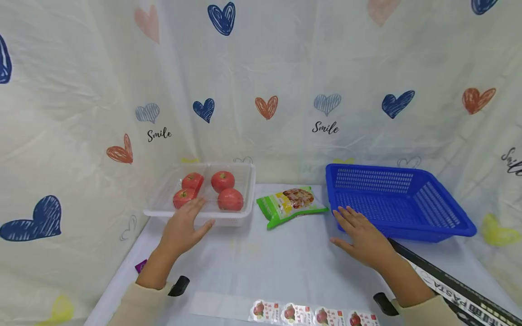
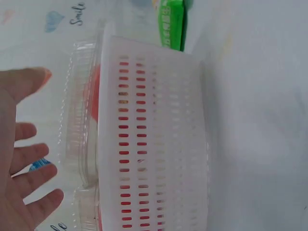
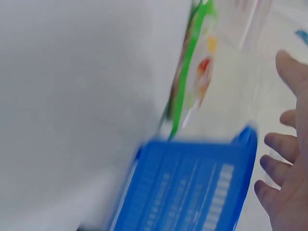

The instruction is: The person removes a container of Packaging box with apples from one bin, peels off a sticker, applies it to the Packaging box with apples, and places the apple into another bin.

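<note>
Head view, left hand [image 1: 182, 228]: it is hovering at the near rim of the clear basket [image 1: 240, 216], fingers [image 1: 195, 206] straight and spread apart, clamped on nothing; the fingertips are lying over the rim just in front of the nearest tomato, and whether they are touching the plastic cannot be told.
Head view, clear basket: it is sitting on the tabletop [image 1: 281, 258] at the left, holding four tomatoes [image 1: 222, 181] in a loose square.
Head view, right hand [image 1: 364, 235]: it is hanging at the near left corner of the blue basket [image 1: 444, 226], fingers stretched and slightly apart, gripping nothing; the fingertips are lying right at the basket's rim.
Head view, snack bag [image 1: 290, 204]: the green packet is lying flat between the two baskets, well apart from both hands.
Head view, foreground: a strip of fruit stickers [image 1: 311, 313] is lying along the near edge, and a dark pasta box [image 1: 456, 285] is slanting past the right forearm.

Left wrist view, left hand [image 2: 21, 159]: the palm is facing the basket, fingers [image 2: 36, 178] open and separated, a narrow gap showing between them and the clear lid edge.
Left wrist view, slotted white basket [image 2: 159, 144]: red is showing through its slots; the green snack bag [image 2: 172, 24] is lying just beyond it.

Right wrist view, right hand [image 3: 286, 173]: blurred, the fingers [image 3: 274, 144] are spreading loosely beside the blue basket [image 3: 192, 187] corner; contact cannot be told.
Right wrist view, snack bag [image 3: 192, 82]: it is lying beyond the basket, apart from the fingers.
</note>
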`<state>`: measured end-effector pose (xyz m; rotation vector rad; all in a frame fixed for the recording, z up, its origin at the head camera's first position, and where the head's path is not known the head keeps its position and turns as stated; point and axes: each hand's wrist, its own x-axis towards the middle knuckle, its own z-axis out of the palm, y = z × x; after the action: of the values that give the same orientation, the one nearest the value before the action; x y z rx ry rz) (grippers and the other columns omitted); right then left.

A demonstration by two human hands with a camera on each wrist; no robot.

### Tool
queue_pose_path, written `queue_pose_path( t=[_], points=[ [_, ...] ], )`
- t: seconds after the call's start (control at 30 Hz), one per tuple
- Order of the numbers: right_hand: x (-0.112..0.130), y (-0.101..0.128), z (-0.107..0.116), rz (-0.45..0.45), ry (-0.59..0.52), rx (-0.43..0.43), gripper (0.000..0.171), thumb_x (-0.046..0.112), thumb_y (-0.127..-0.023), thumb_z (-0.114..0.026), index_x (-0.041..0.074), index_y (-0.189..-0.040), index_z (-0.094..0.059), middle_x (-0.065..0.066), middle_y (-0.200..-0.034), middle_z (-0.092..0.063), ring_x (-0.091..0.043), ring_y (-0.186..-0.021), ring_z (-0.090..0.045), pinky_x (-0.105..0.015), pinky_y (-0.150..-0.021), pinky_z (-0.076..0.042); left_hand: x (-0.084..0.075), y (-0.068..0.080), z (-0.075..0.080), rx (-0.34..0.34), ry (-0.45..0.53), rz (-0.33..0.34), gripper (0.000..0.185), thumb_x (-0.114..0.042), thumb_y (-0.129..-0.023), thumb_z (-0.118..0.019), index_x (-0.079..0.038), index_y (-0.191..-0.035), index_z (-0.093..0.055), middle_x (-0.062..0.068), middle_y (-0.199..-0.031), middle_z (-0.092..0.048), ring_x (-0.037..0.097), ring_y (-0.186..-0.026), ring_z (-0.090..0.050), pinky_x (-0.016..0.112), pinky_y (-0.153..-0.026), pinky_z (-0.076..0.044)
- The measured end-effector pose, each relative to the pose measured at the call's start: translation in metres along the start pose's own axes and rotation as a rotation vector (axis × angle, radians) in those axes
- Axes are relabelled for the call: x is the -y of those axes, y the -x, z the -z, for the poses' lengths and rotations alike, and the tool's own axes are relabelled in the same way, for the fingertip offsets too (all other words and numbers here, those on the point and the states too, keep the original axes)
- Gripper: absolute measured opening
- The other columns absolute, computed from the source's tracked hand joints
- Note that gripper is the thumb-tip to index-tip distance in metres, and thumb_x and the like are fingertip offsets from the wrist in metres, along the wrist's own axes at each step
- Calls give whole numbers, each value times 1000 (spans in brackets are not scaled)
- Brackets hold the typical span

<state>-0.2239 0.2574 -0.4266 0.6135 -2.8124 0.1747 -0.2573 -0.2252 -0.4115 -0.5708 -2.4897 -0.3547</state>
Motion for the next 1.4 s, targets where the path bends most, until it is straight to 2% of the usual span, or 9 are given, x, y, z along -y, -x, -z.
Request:
queue_pose_path(
  t=[0.17,0.33,0.47,0.6,0.8,1.03,1.13,1.27,1.4],
  points=[
    [30,-35,-7,-9,-104,1,75,58,-84,-44,12,-140,-27,-11,-142,-26,-30,-131,-17,-51,-99,-23,-1,0,-3,-63,130,266,66,-48,-78,-61,-6,-127,-46,13,-125,-49,31,-111,-47,50,-86,-40],
    [50,-65,-13,-21,-216,20,69,58,-84,-44,15,-138,-33,-9,-139,-33,-31,-126,-28,-52,-96,-28,-1,-2,3,-13,303,536,78,-58,-76,-56,-4,-130,-40,17,-122,-49,35,-109,-46,52,-84,-41],
    [55,-93,-18,-28,-291,59,66,59,-85,-41,22,-139,-31,-5,-139,-34,-29,-125,-32,-51,-95,-30,0,-5,7,59,561,722,76,-55,-77,-59,-6,-131,-38,14,-115,-52,29,-102,-52,42,-79,-46],
    [58,-129,-24,-44,-369,145,63,55,-86,-43,21,-138,-33,-4,-135,-39,-27,-123,-34,-50,-97,-28,-3,-6,7,104,906,855,69,-43,-82,-60,0,-129,-35,18,-116,-49,30,-98,-56,37,-82,-46],
    [65,-189,-26,-115,-433,285,73,67,-78,-42,26,-137,-33,1,-133,-42,-22,-119,-41,-45,-94,-35,-5,2,6,150,1321,929,61,-38,-87,-55,-1,-129,-31,26,-122,-47,34,-103,-54,39,-84,-43],
    [78,-247,-19,-131,-423,269,70,59,-81,-49,24,-139,-31,1,-137,-37,-20,-125,-31,-45,-99,-28,-6,1,-3,128,1747,842,64,-32,-93,-45,-8,-140,-9,27,-135,-30,39,-117,-39,44,-91,-37],
    [88,-265,-30,-153,-462,233,72,61,-81,-46,23,-140,-28,1,-139,-34,-20,-126,-29,-43,-100,-27,-11,-3,-6,98,1832,885,65,-34,-92,-46,-15,-140,-6,26,-137,-28,38,-117,-39,44,-91,-37],
    [109,-279,-47,-176,-575,180,78,65,-81,-41,21,-142,-21,0,-143,-27,-19,-129,-25,-42,-102,-23,-22,-5,-7,97,1859,967,66,-34,-92,-46,-22,-140,-2,24,-135,-32,37,-116,-42,44,-90,-38],
    [126,-288,-56,-211,-689,144,82,63,-81,-44,18,-143,-14,-2,-144,-22,-21,-130,-22,-43,-102,-22,-26,-7,-6,104,1859,969,72,-34,-92,-45,-25,-140,9,25,-134,-33,37,-116,-41,44,-91,-37]
  ],
)
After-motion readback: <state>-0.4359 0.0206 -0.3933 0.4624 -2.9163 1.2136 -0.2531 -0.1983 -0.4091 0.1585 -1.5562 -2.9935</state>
